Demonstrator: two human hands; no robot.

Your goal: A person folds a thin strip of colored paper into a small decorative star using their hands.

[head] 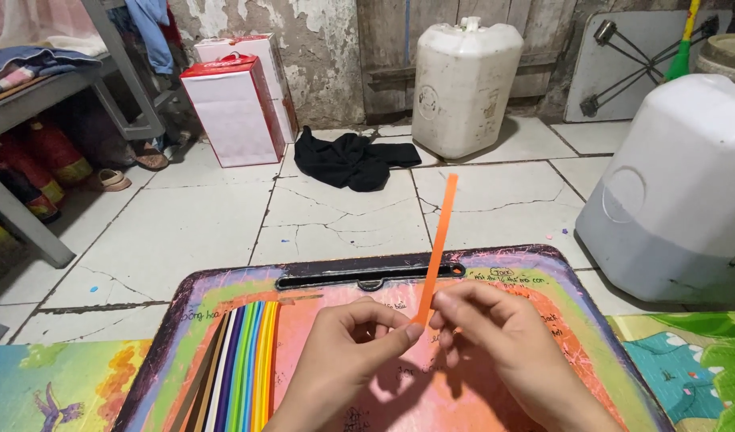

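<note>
left hand [347, 356]: pinching orange paper strip [437, 244] | right hand [495, 344]: pinching its lower end | strip upright over board [543, 276] | coloured strips [239, 364] at board's left edge

Paper strips [238, 360] on clipboard [183, 308]

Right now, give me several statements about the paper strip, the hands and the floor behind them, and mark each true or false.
1. Both hands pinch an orange paper strip at its lower end. True.
2. The strip lies flat on the board. False: it stands up from the fingers.
3. A fan of coloured paper strips lies beside the left hand. True.
4. The right hand holds scissors. False: only the strip.
5. A black cloth lies on the tiled floor. True.
</note>
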